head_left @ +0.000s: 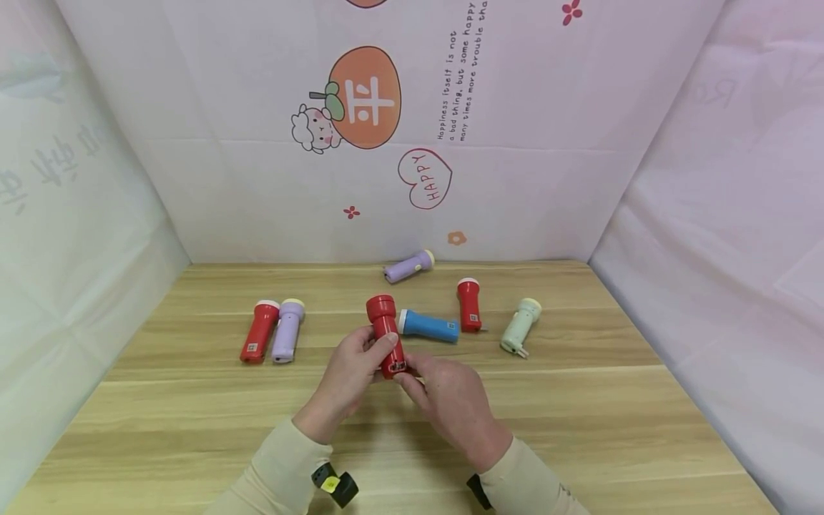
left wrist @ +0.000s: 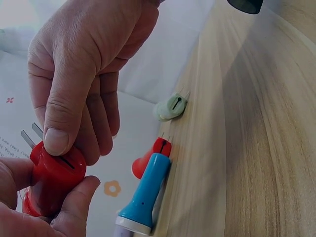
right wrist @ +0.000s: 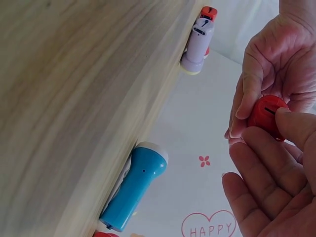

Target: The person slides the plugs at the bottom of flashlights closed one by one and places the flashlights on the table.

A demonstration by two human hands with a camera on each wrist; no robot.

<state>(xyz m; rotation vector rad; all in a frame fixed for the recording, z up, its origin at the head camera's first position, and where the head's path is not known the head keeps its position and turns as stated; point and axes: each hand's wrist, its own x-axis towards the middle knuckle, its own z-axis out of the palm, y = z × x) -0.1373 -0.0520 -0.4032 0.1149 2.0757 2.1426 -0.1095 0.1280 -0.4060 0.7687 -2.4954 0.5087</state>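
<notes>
Over the table, my left hand (head_left: 350,368) grips a red flashlight (head_left: 384,325) round its body, head end pointing away from me. My right hand (head_left: 453,400) is at its tail end. In the left wrist view the right thumb (left wrist: 57,138) presses on that end beside a dark slot, and two metal plug prongs (left wrist: 30,139) stick out there. The right wrist view shows the right thumb and forefinger pinching the tail of the red flashlight (right wrist: 266,116), other fingers loosely bent. A blue flashlight (head_left: 429,327) lies just right of the held one.
At left lie another red flashlight (head_left: 260,332) and a purple one (head_left: 287,332), side by side. A second purple flashlight (head_left: 410,267) lies at the back. Toward the right are a red flashlight (head_left: 470,306) and a pale green one (head_left: 521,325) with prongs out. Printed cloth (head_left: 257,200) walls the wooden table.
</notes>
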